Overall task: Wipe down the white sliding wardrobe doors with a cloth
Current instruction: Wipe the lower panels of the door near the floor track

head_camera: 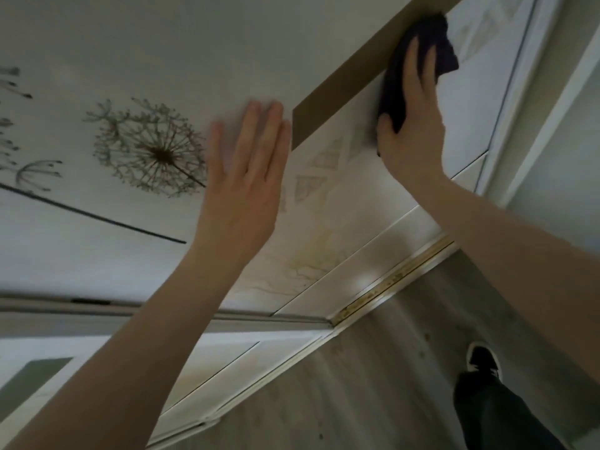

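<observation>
From the camera on my head, tilted so the whole scene leans, I look at a white sliding wardrobe door (467, 102) on the right and a neighbouring white door panel (130, 43) on the left that carries a printed dandelion seed head (152, 147) with a long dark stem. My right hand (412, 125) is raised high against the right-hand door, its grip pressing a dark cloth (422, 43) flat to the surface: the fingers lie spread over the top of the cloth and the thumb hooks round its lower edge, so the hand is closed on the cloth rather than free. The cloth sits near the upper right of the view, touching the door and lying just beside a brown strip (344, 92) that runs diagonally along the door's edge. A loose fold of the cloth sticks out past my fingertips. My left hand (243, 177) is open and flat, fingers together and pointing up, holding nothing; it is blurred, and it sits at the join between the dandelion panel and the door I am wiping, though I cannot tell whether the palm touches the surface. Both my forearms are bare. Below the doors a metal floor track (389, 280) with a brass-coloured rail runs diagonally, and beyond it lies pale wood-look floor (324, 401). At the lower right I see my dark trouser leg (496, 414) and a black shoe (483, 358) with a white sole on that floor.
</observation>
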